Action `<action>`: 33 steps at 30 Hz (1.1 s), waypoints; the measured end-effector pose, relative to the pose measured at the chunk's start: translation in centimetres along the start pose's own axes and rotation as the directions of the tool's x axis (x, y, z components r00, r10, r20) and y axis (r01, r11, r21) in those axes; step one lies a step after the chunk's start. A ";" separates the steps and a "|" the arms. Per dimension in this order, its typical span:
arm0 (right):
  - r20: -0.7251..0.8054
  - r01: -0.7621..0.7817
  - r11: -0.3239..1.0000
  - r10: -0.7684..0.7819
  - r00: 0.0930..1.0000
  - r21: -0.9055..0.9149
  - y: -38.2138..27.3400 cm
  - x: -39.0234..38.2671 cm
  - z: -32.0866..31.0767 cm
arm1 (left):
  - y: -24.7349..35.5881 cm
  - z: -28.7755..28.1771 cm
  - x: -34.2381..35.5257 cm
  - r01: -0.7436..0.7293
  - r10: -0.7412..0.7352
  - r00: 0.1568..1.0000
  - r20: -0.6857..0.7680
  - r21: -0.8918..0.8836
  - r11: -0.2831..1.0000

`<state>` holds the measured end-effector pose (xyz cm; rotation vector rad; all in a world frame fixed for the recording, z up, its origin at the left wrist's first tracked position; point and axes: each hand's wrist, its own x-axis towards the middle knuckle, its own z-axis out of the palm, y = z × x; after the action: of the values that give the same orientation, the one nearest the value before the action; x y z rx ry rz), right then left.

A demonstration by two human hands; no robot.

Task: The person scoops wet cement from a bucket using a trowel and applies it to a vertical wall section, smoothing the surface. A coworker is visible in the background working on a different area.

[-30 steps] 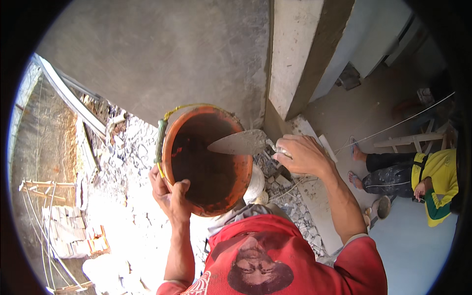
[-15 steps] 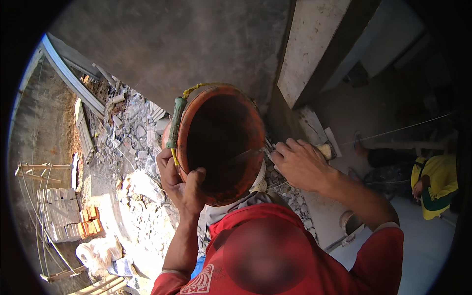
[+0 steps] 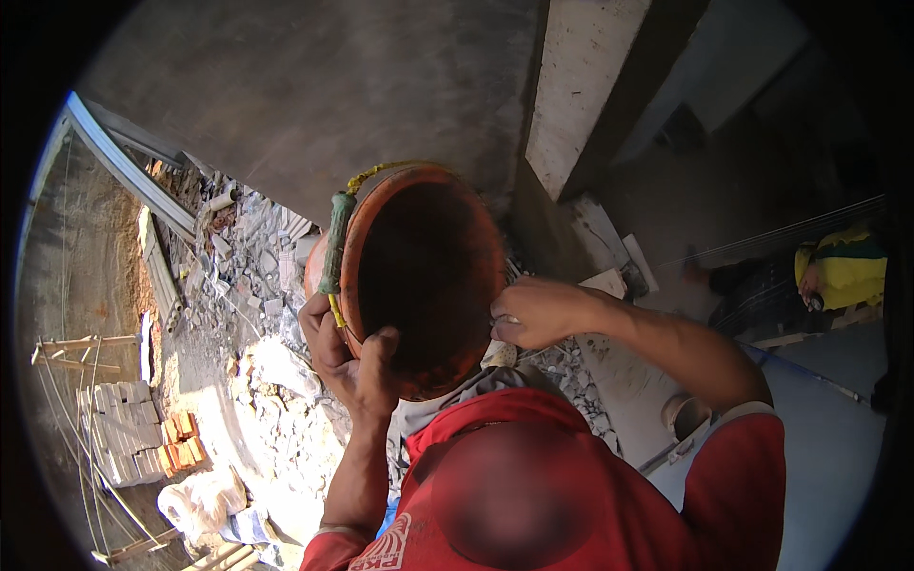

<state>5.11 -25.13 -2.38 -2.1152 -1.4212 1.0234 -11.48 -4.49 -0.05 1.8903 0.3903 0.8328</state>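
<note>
An orange bucket (image 3: 354,271) is tilted in front of me, its dark mouth facing up toward my head. Grime coats its inner rim. A yellow cord handle with a green grip (image 3: 337,243) lies along the left of the rim. My left hand (image 3: 357,357) is closed on the lower left rim, thumb over the edge and fingers outside. At the right rim, my right hand (image 3: 543,312) is closed around what looks like a trowel. Its metal barely shows by the thumb, and its blade is lost in the bucket's dark inside.
A grey wall (image 3: 314,95) rises ahead, with a pale concrete column (image 3: 581,90) at its right. Rubble (image 3: 257,276) covers the ground at left, near stacked bricks (image 3: 119,428) and a plastic sack (image 3: 200,500). A person in yellow (image 3: 843,281) is at far right.
My right hand has moved left and slightly down, closer to the bucket's mouth, and turned. My left hand keeps its hold. The person at right has shifted upward in the view.
</note>
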 end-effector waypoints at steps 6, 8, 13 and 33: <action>0.151 -0.137 0.710 0.044 0.988 0.691 1.2 -1.2 2.2 | -0.5 0.6 0.2 0.054 -0.060 0.997 -0.053 -0.108 0.993; 0.160 -0.142 0.674 0.036 0.986 0.725 1.7 -2.0 1.9 | -1.0 0.6 0.3 0.106 -0.118 0.991 -0.066 -0.158 0.982; 0.004 -0.054 0.608 0.085 0.996 0.792 2.8 -6.2 0.7 | -1.8 0.7 0.3 0.147 -0.161 0.985 -0.059 -0.197 0.969; -0.914 0.961 0.275 0.389 -0.117 -0.006 -9.1 -15.5 -9.6 | 0.3 0.5 -0.8 0.199 -0.217 0.972 -0.091 -0.172 0.965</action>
<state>3.33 -34.81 15.45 -0.6273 -0.3154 -0.3225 -11.72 -5.41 -0.25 1.6259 0.5621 0.8030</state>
